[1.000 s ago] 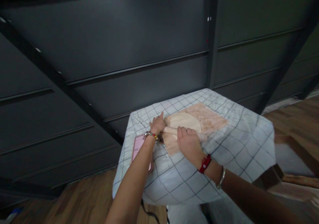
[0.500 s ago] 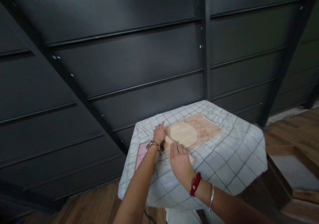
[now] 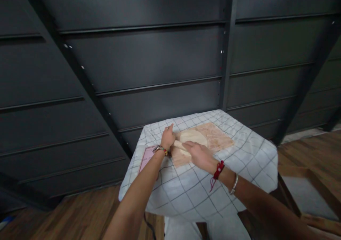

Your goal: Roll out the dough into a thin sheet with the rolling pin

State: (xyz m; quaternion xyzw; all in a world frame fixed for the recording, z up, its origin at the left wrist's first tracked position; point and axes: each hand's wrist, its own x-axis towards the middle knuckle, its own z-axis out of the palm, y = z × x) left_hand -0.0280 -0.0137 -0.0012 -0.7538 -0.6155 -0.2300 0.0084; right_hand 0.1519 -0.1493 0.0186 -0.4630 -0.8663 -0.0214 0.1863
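A flat, pale round of dough [image 3: 195,136] lies on a brown floury board or mat [image 3: 217,138]. Across its near left part sits a light wooden rolling pin [image 3: 179,145], slanting between my two hands. My left hand [image 3: 168,137] is closed over the pin's far left end, one finger pointing away from me. At the near right end my right hand [image 3: 200,155] presses down, fingers together over the pin, hiding that end and some of the dough. Beaded and red bracelets circle my wrists.
A white checked cloth [image 3: 186,193] covers the small table. Left of the board lies a pink sheet or tablet [image 3: 148,155], partly behind my left arm. A dark panelled wall [image 3: 160,62] rises behind. On the wooden floor at right stands an open box-like frame [image 3: 309,190].
The rolling pin and my right hand have moved away from me, from beside the dough onto it. My view has shifted slightly.
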